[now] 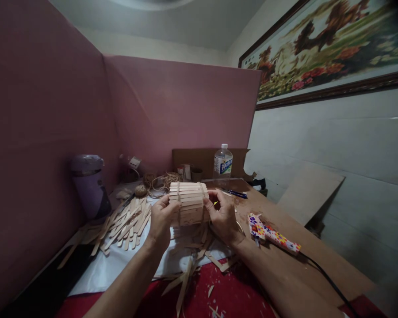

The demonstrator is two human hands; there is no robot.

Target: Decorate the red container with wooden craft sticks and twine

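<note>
Evidently, the stick barrel (189, 200) was held sideways over the worktop (305, 265), gripped at both ends.
The left hand (160, 220) was clamped on its left end, the right hand (224, 217) on its right, probably to keep it balanced; the glue gun (274, 237) lay rightward, presumably for easy reach.

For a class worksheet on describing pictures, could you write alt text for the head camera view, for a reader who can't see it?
A person's left hand and right hand hold a twine-banded piece made of wooden sticks. Loose sticks lie to the left, a flowered glue gun to the right, and a bottle stands behind.
</note>
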